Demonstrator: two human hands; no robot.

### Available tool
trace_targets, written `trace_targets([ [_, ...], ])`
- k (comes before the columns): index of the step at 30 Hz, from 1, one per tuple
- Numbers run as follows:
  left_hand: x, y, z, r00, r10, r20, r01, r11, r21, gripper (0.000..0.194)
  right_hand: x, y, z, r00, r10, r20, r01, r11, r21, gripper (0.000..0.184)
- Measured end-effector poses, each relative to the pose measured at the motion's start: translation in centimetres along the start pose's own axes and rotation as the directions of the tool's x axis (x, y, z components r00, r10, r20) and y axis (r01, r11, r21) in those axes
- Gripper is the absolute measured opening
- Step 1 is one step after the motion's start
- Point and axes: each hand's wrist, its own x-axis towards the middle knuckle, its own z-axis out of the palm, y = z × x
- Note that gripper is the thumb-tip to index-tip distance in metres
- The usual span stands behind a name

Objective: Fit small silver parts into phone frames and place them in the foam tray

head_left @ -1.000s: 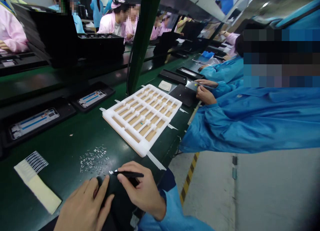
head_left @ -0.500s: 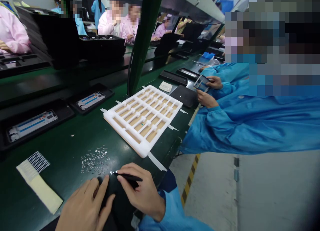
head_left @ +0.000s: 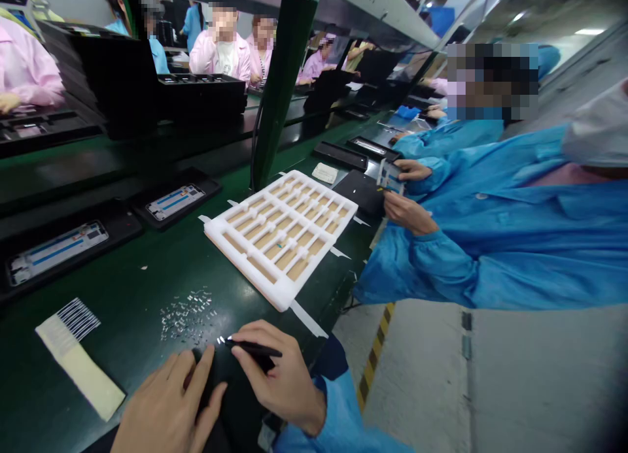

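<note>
My right hand [head_left: 279,378] pinches black tweezers [head_left: 255,350], whose tip sits over tiny bright metal bits [head_left: 222,340]. My left hand [head_left: 169,404] lies just left of it, its fingers against a black flat object [head_left: 230,401] on the dark green bench [head_left: 122,309]. Above both hands, a loose scatter of small silver metal pieces [head_left: 186,316] lies on the bench. A strip with a barcode-like pattern [head_left: 78,355] lies further left. Most of the black object is hidden by my hands.
A white foam tray [head_left: 279,237] stands beyond my hands. Black trays with phone-like frames [head_left: 56,251] line the far bench side, next to a green post [head_left: 282,93]. A co-worker in a blue smock [head_left: 490,237] holds a small device [head_left: 390,176]. Striped floor tape [head_left: 373,355] runs below the bench edge.
My hands and the tweezers have barely moved. The co-worker on the right has straightened up and lifted the small device higher.
</note>
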Motion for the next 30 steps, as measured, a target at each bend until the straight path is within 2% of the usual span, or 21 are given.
trace_targets([
  [4,0.0,0.0,0.0,1.0,0.0,-0.005,0.0,1.0,0.011,0.039,0.0,0.0,-0.1,1.0,-0.017,0.016,0.017,1.0,-0.006,0.017],
  [7,0.1,0.0,0.1,1.0,-0.007,-0.011,0.007,1.0,0.012,0.039,0.1,0.2,0.0,1.0,0.024,0.017,-0.024,1.0,0.018,0.016],
  [10,0.3,-0.1,0.1,1.0,-0.005,-0.018,0.006,0.999,0.031,0.041,0.4,0.5,0.4,0.984,0.174,0.034,-0.176,0.977,0.119,0.013],
  [13,0.5,-0.2,-0.1,0.999,0.03,-0.026,-0.029,0.998,0.055,0.044,1.0,0.8,1.1,0.937,0.33,0.118,-0.349,0.908,0.232,0.012],
  [18,0.9,-0.7,0.1,0.997,0.07,-0.019,-0.069,0.997,0.042,0.046,1.8,1.3,1.8,0.908,0.379,0.177,-0.415,0.866,0.277,0.014],
  [21,0.8,-0.9,0.5,0.997,0.076,-0.025,-0.074,0.996,0.046,0.048,1.6,1.3,1.6,0.919,0.368,0.141,-0.393,0.879,0.271,0.016],
  [24,0.6,-1.1,0.9,0.996,0.076,-0.046,-0.074,0.997,0.039,0.05,0.8,0.9,0.9,0.945,0.321,0.057,-0.325,0.919,0.225,0.015],
  [27,0.3,-1.2,1.2,0.996,0.068,-0.057,-0.068,0.998,0.017,0.05,0.1,0.5,0.3,0.983,0.183,0.006,-0.182,0.977,0.11,0.014],
  [30,0.0,-1.4,1.6,0.995,0.064,-0.081,-0.063,0.998,0.019,0.048,0.0,0.3,0.2,0.997,0.074,0.004,-0.074,0.997,0.032,0.015],
])
